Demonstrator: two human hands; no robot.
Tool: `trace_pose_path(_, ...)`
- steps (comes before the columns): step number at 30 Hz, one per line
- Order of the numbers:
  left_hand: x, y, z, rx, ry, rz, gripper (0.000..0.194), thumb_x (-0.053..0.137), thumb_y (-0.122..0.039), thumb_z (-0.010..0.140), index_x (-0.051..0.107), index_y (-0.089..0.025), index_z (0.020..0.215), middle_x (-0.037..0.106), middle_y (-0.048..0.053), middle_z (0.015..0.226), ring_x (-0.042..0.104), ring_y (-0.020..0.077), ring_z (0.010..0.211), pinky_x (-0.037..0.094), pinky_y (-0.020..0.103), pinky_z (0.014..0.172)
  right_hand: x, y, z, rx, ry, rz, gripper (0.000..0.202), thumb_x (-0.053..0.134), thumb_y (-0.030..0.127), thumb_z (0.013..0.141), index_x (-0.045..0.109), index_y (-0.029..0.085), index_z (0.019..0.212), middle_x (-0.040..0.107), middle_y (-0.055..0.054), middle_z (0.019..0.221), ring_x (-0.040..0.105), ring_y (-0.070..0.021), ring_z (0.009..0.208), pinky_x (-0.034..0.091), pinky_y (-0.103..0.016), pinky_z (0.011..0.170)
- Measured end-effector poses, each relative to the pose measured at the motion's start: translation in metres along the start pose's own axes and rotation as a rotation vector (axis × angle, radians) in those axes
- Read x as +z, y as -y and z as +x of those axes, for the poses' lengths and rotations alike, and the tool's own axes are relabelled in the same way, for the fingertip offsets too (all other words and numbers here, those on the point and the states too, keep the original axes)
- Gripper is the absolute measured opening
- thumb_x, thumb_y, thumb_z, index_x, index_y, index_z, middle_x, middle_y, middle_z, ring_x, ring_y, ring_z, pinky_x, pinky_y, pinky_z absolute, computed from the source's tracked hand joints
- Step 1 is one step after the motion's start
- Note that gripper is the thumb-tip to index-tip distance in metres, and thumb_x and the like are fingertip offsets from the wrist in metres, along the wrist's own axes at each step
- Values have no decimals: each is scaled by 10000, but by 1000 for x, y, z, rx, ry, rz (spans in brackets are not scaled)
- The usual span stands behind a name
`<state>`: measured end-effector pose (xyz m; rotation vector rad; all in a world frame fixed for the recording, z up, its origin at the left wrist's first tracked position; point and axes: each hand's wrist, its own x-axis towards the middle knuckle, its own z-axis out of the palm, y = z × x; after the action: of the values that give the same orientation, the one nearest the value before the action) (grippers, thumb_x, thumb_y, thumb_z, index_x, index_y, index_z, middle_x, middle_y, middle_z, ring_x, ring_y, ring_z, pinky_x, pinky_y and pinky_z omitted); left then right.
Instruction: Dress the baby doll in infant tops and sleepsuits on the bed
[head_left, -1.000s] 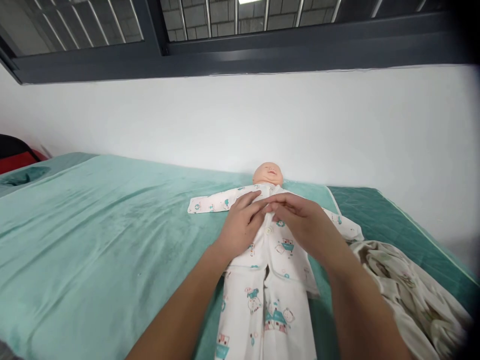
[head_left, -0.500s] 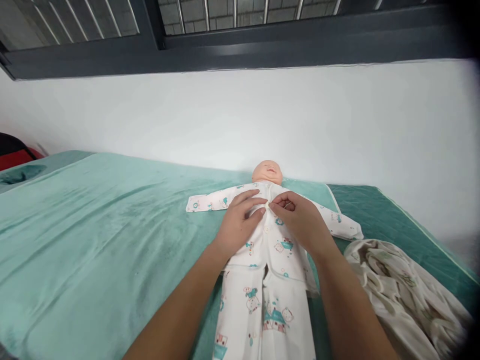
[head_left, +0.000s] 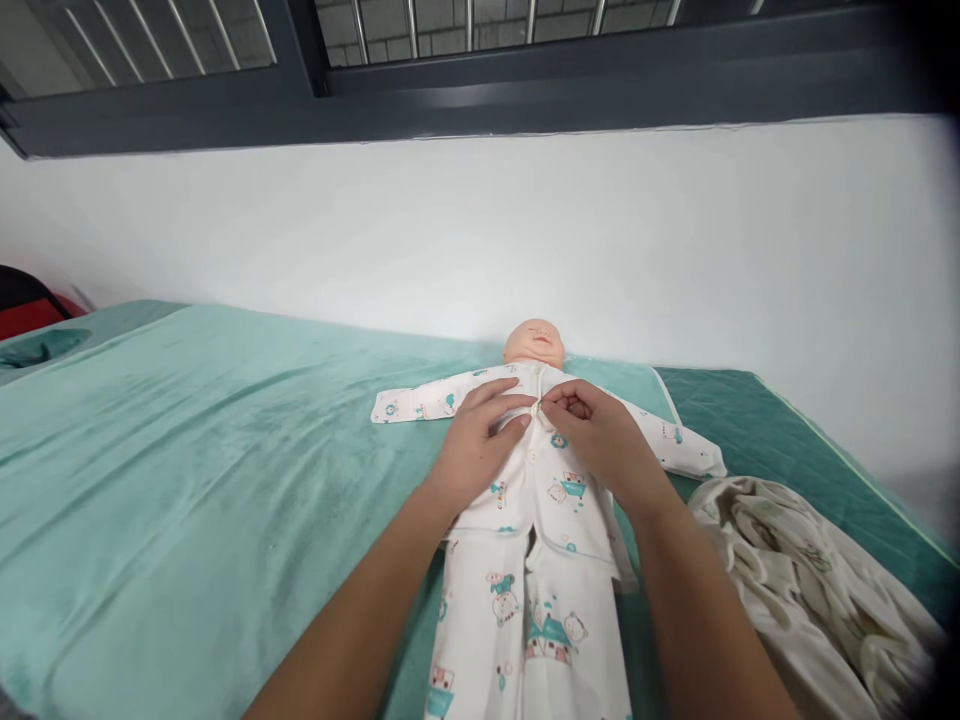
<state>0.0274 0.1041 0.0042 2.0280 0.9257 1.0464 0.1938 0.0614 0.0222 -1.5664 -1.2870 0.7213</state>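
A doll (head_left: 534,342) lies on its back, dressed in a white printed jacket (head_left: 574,515) and matching trousers (head_left: 480,625). Its sleeves spread out to both sides. On the chest, my left hand (head_left: 484,440) rests with fingers apart, its fingertips at the jacket's front edge. My right hand (head_left: 592,425) pinches the front edge of the jacket beside those fingertips, with its other fingers curled in. Below the hands a small button shows on the front seam. What lies between the fingertips is too small to make out.
The doll lies on a light green sheet (head_left: 225,450) against a white wall (head_left: 450,230). A crumpled cream cloth (head_left: 802,570) is at the right, on a darker green quilted cover (head_left: 750,420). A red and black object (head_left: 30,305) stands at the far left. Above is a barred window.
The fingertips of my right hand have shifted very slightly at the jacket's front edge. My left hand looks unchanged.
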Motion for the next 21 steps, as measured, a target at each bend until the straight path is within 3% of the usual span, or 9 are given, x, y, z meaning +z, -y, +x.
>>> trace_pose_path(3, 0, 0, 0, 0, 1, 5, 254, 553, -307, 932, 710, -323, 1131, 530, 13, 1421, 447, 209, 1351, 388, 409, 1148, -3, -1, 0, -7, 40, 23, 202, 642, 410, 794, 640, 239, 901, 567, 25, 790, 517, -127, 693, 408, -266, 649)
trace_pose_path(11, 0, 3, -1, 45, 15, 65, 281, 518, -285, 948, 694, -337, 1161, 516, 8, 1428, 428, 203, 1362, 351, 418, 1169, 1, -1, -1, -33, -16, -48, 183, 618, 399, 801, 632, 234, 879, 575, 18, 763, 507, -134, 667, 402, -274, 624)
trace_pose_path(21, -1, 3, -2, 106, 60, 172, 363, 407, -271, 995, 635, -375, 1257, 494, 6, 1432, 384, 182, 1388, 311, 409, 1183, -2, -9, 4, 9, -13, 182, 282, 729, 389, 745, 636, 239, 964, 570, 29, 840, 503, -109, 686, 388, -250, 634)
